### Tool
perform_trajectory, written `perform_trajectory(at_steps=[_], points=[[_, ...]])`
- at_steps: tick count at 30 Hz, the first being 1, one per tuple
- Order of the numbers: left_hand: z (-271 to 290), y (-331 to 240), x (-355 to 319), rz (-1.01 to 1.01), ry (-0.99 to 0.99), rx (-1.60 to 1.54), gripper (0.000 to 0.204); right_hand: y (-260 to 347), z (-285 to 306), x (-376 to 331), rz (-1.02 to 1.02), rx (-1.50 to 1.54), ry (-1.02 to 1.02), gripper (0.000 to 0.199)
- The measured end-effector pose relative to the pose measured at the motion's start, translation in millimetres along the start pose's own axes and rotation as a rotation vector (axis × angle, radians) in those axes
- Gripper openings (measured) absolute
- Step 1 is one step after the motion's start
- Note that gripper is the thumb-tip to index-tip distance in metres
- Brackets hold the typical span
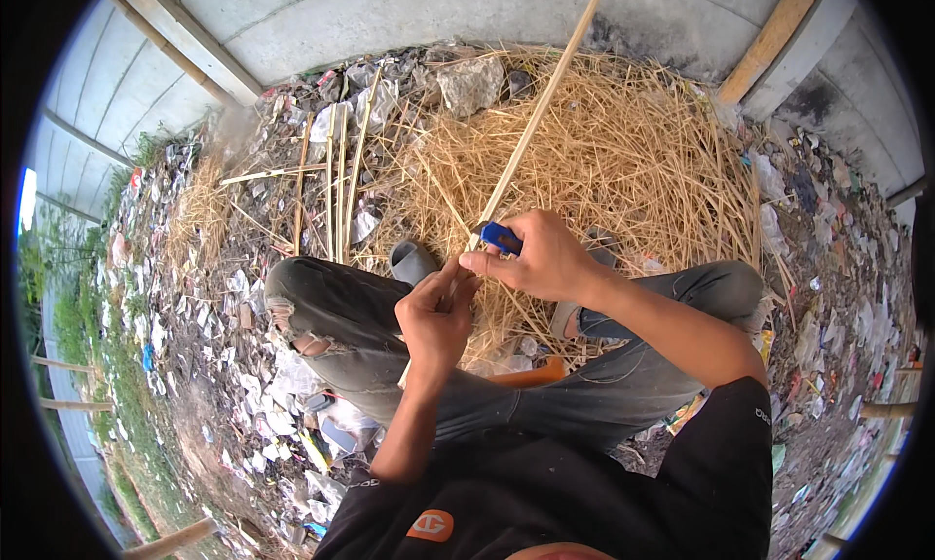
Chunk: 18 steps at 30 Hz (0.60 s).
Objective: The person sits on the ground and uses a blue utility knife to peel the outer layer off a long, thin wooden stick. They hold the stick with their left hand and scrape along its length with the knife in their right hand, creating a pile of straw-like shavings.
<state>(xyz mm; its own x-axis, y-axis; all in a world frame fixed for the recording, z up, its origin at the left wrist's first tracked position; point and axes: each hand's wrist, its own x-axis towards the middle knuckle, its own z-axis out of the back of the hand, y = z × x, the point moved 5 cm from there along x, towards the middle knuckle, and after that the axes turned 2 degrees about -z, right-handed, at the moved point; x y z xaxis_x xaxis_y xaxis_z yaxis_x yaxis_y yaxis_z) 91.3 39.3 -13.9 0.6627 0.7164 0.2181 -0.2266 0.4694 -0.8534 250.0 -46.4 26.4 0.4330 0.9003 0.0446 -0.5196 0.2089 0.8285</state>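
Observation:
A long pale bamboo strip (537, 112) slants from between my hands up toward the wall at the far side. My left hand (436, 317) is closed around its near end, fingers curled. Just to the right and slightly farther out, my right hand (550, 258) grips a blue-handled knife (502, 237). The metal end of the knife lies against the strip, close to the left hand's fingertips. How much of the blade touches the strip is hard to make out. Both hands are above my crossed legs, in torn dark jeans (341, 312).
A wide heap of straw-coloured shavings (623, 151) covers the ground ahead. Several split strips (341, 185) lie to the left of it. A stone (470, 85) rests near the concrete wall (467, 15). Grey sandals (414, 261) sit by my legs. Litter (282, 414) is scattered around.

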Motion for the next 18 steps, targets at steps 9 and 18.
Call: perform_trajectory(at_steps=[9, 18], points=[[-4, -5, -4, -0.047, 0.014, 0.084, 0.028, -3, -14, -2, 0.173, 0.104, 0.103, 0.028], [8, 15, -8, 0.213, 0.1, -0.362, 0.038, -3, 54, 11, 0.018, -0.301, -0.166, 0.044]])
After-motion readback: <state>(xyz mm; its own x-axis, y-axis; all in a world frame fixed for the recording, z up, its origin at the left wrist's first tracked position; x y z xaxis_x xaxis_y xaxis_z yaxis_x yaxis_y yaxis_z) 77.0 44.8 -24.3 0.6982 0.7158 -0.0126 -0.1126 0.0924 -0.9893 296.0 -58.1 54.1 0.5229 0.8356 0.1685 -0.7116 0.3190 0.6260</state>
